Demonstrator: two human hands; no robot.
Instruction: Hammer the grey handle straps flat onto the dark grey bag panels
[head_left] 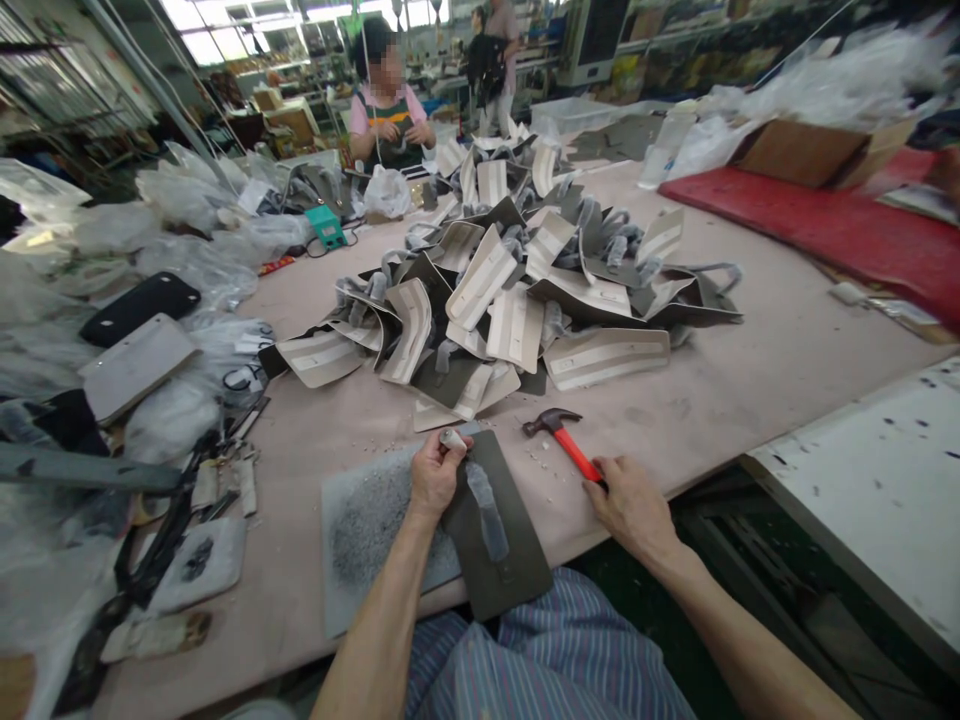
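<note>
Red hammer (576,454): right hand (628,508) closed on handle, head right of dark panel (465,528).
Left hand (435,478): gripping short whitish rod (452,438) by panel's far-left corner.
Panel: partly over grey slab (367,520), near end past counter (742,390) edge, wrapped strap (487,508) on top.
Pile (506,290): similar panels, farther back.

Bright windows (180,14) glare at the top left — the rest is dimmer, with smeared, stretched edges.
</note>
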